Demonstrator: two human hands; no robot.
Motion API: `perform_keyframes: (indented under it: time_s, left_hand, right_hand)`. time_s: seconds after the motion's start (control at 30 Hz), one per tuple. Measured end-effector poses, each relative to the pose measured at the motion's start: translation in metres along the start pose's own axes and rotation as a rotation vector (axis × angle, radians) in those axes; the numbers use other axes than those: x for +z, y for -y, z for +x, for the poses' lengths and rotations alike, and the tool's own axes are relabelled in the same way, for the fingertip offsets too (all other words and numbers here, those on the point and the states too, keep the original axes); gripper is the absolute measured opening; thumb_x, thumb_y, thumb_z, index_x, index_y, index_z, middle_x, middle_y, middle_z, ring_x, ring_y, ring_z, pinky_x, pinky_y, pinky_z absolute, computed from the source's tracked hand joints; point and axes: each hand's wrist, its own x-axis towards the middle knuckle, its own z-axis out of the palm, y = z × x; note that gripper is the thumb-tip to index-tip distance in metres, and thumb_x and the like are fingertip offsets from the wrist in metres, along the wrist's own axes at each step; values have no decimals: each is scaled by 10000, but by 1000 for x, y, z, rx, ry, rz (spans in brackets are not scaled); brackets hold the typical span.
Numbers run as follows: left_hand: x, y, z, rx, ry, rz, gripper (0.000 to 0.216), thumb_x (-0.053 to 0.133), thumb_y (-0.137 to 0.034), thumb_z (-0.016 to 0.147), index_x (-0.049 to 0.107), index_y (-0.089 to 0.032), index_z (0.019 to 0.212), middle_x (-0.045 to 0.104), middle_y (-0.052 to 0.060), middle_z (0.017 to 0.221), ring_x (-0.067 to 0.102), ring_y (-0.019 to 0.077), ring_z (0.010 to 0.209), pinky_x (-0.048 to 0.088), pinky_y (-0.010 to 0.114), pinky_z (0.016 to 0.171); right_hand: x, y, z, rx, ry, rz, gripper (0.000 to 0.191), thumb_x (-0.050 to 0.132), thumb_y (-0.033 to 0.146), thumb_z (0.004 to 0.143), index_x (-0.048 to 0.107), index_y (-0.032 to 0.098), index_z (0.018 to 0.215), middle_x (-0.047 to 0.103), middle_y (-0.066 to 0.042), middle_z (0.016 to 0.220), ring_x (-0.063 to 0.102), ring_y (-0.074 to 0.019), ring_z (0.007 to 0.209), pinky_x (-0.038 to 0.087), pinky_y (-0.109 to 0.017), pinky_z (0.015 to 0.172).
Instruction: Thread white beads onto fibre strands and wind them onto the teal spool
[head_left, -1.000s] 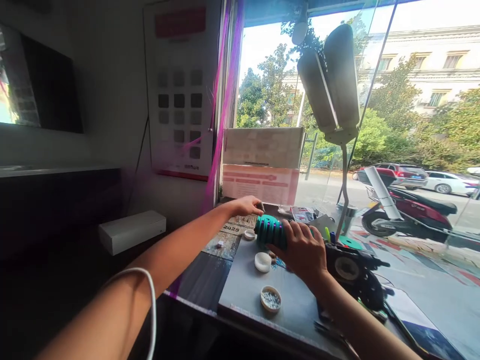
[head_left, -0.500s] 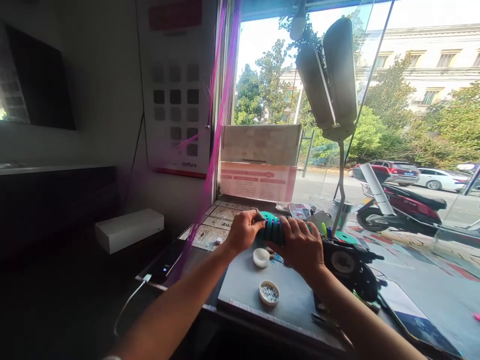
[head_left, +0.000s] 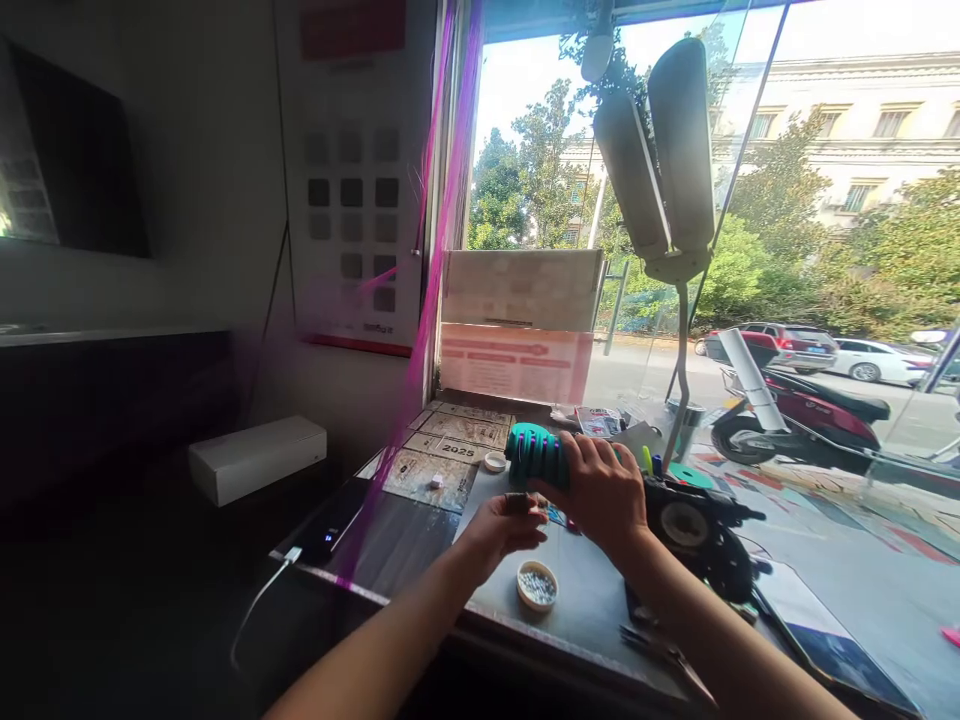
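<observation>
My right hand (head_left: 602, 487) is wrapped around a teal ribbed cylinder (head_left: 534, 452) with purple spots along its side, held roughly level above the grey board. Lower and to the left, my left hand (head_left: 504, 530) has its fingers curled, thumb and forefinger close together, with something dark and too small to name at them. That hand covers the spot of a small white round tub. Just in front of it stands a round dish (head_left: 538, 586) of small silvery beads. Behind the cylinder's left end, a white ring-shaped lid or dish (head_left: 495, 462) lies on the table.
A black machine part (head_left: 701, 530) stands right of my right hand, beside a lamp's upright arm (head_left: 682, 380). Pliers-like metal tools (head_left: 664, 650) and a phone or tablet (head_left: 832, 640) lie at right. A white cable (head_left: 262, 590) hangs off the front left edge.
My left hand has let go of the cylinder's left end and moved down over the white tub. My right hand keeps hold of the cylinder in nearly the same place.
</observation>
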Motion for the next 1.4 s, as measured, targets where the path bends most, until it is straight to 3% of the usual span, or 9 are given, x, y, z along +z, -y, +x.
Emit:
perform_keyframes:
  time_s: [0.23,0.4,0.53,0.63,0.73,0.83,1.03,1.17,1.4]
  left_hand:
    - [-14,0,0,5,59,98,435,776,-461,466,594,-115,657,543,-20,470,500,79,409,387,221,466]
    - [-30,-10,30,12,88,336,352,720,-421,612,541,-118,621,528,-43,473,473,58,400,378,203,444]
    - [-24,-53,74,44,132,626,268,548,-332,820,559,-103,682,537,-49,593,515,78,504,436,208,483]
    - [-8,-104,100,76,159,849,174,553,-263,822,580,-106,751,580,-26,677,528,76,547,448,216,513]
    - [14,-147,109,121,189,1030,173,712,-21,556,580,-116,496,494,-63,435,460,74,467,371,206,508]
    - [31,-168,97,177,225,1108,286,673,117,352,545,-139,353,426,-72,322,401,70,447,308,210,496]
    - [30,-145,38,317,192,952,108,694,-124,511,589,-141,531,530,-49,487,459,87,501,337,211,504]
    - [20,-113,16,388,114,749,213,600,-339,669,519,-146,624,475,-51,536,440,76,468,370,218,485]
    - [22,-82,5,510,-36,670,160,596,-203,645,476,-157,549,449,-43,537,394,85,533,323,218,532]
  right_hand:
    - [1,-2,-1,-2,1,2,625,411,605,777,548,88,1100,614,-113,922,483,-253,873,265,-392,831]
    - [-1,-2,1,-4,12,7,612,413,598,779,553,93,1096,617,-112,915,486,-252,861,275,-394,823]
    - [-2,-2,2,1,3,9,611,416,605,773,563,101,1085,619,-112,920,488,-252,863,280,-394,831]
    - [-1,-2,2,-10,-17,6,618,419,611,769,562,103,1091,622,-115,935,491,-258,876,280,-401,842]
    - [0,-1,1,-6,-32,0,625,419,624,763,569,107,1080,629,-114,928,496,-256,863,285,-398,837]
    - [0,-2,1,7,-42,4,626,420,629,759,571,111,1077,632,-113,926,500,-251,856,282,-391,835]
    - [-2,-4,0,6,-27,6,618,413,617,769,562,109,1090,628,-116,923,493,-251,852,275,-399,841]
    - [-4,-5,0,4,-24,14,636,402,628,768,557,106,1096,626,-118,921,489,-247,841,280,-402,834]
    - [-1,-3,-3,-17,-37,0,591,408,578,791,552,97,1102,616,-135,979,474,-267,910,270,-420,865]
